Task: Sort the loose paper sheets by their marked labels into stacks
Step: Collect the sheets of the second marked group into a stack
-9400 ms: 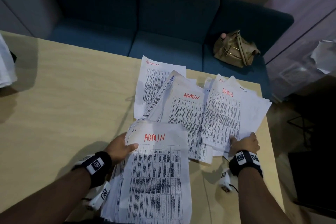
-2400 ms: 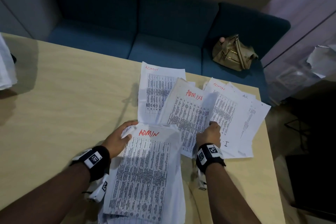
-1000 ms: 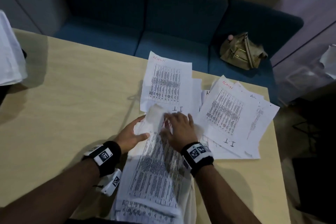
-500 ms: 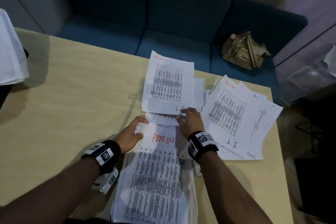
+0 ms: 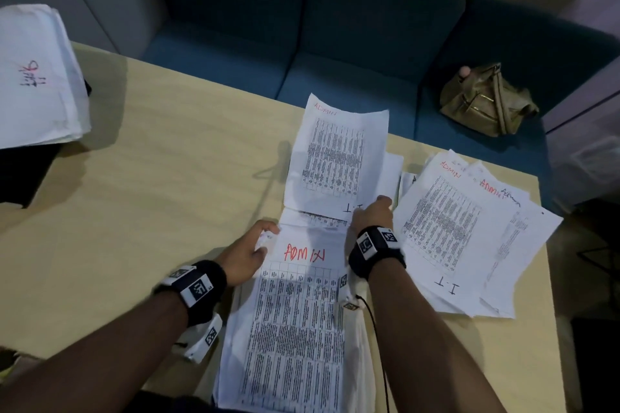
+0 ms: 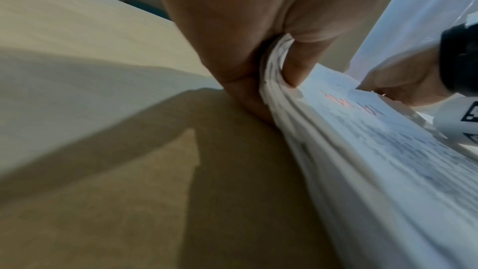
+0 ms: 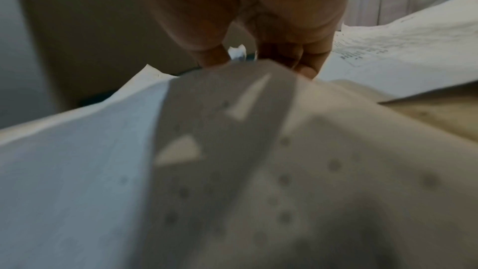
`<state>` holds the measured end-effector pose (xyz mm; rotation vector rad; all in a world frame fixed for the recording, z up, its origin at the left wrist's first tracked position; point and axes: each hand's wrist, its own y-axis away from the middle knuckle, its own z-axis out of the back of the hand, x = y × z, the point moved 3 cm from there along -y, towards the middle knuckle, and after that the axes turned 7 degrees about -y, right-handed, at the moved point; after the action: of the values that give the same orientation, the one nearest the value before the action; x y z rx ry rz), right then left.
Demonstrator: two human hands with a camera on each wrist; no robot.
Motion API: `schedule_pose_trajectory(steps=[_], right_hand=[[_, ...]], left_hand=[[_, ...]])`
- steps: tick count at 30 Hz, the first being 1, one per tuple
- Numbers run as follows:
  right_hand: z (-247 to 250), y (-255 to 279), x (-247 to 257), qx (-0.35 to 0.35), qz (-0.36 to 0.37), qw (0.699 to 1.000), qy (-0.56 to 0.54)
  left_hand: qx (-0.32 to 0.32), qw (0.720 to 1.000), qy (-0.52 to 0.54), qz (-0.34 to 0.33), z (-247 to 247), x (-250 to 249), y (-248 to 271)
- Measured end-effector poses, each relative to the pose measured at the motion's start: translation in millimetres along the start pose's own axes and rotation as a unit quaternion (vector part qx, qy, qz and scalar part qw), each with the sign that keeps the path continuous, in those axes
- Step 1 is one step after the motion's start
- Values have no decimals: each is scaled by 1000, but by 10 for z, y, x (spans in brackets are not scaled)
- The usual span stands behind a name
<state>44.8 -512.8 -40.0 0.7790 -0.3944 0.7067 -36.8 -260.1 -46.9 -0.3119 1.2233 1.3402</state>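
A stack of printed sheets with "ADMIN" in red on top (image 5: 295,329) lies at the table's near edge. My left hand (image 5: 248,251) pinches its top left corner, thumb on top and fingers beneath (image 6: 269,89). Just beyond the stack is a single sheet (image 5: 335,157) marked "ADMIN" at its far end and "I.T" at its near end. My right hand (image 5: 372,214) pinches that sheet's near right corner between thumb and fingers (image 7: 248,60), and the paper (image 7: 181,150) bows upward. A loose pile of labelled sheets (image 5: 463,231) is fanned out to the right.
Another white paper stack with a handwritten mark (image 5: 37,84) sits at the table's far left. The wooden table (image 5: 134,211) has bare surface between it and my hands. A blue sofa (image 5: 335,43) with a tan bag (image 5: 486,100) stands behind the table.
My right hand left the top of the ADMIN stack, moved away and right to the single sheet's near corner and pinched it; the sheet now curls up. My left hand kept its hold.
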Motion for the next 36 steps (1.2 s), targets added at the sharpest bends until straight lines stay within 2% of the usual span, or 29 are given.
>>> schedule_pose_trajectory(steps=[2,7,9,15,19,21,24,29,31,33,36], right_hand=[[70,6,-42,-15,-11,1000,-2],[207,97,-226,-52,-45,988,136],[206,136,-215,-64,-44,986,149],[133,197,-150,-90,-33,990,104],[136,186,-156,-26,-42,999,9],[177,212,-138,-19,-23,999,-19],[293,285,-50,-48,42,997,-45],[821,378,158,-150,140,973,-103],[1068,412,162,-171,153,963,-141],[1218,461,81,-163,151,957,-186],[1200,588,-141,-112,132,960,-219]], left_hand=[[6,1000,-6,3,14,7,-5],[8,1000,3,-11,34,-5,-19],[8,1000,8,-14,29,13,-32],[-1,1000,7,6,0,46,-14],[-4,1000,20,-8,2,30,-1],[-4,1000,14,-5,7,39,6],[-6,1000,23,3,11,57,10],[-2,999,54,9,2,90,11],[-21,996,85,-13,17,95,-3],[-59,990,128,-12,43,100,-25],[-119,975,176,65,108,141,-68]])
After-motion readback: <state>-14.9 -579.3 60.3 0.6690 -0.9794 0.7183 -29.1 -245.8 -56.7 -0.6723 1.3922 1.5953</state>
